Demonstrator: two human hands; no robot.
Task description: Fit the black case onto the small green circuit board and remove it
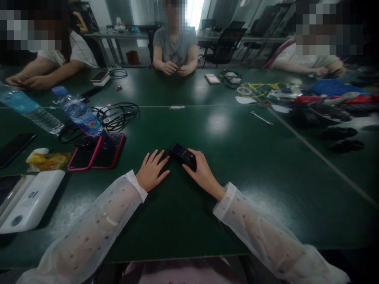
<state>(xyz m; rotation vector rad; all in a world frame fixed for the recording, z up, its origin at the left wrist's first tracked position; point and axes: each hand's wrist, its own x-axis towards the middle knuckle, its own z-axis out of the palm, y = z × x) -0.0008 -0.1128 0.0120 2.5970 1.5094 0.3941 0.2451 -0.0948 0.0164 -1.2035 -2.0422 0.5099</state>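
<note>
My right hand is closed around the near end of a small black handheld device with a little screen and buttons. The device is at the middle of the green table, its screen end pointing up and to the left. Just left of it, my left hand lies flat on the tabletop, fingers spread, holding nothing. Its fingertips come close to the device's far end; whether they touch it I cannot tell.
Left of my hands lie two red-edged phones, a white power bank, a water bottle and coiled black cables. A wrench lies at right, before piled cables. Several people sit around the table.
</note>
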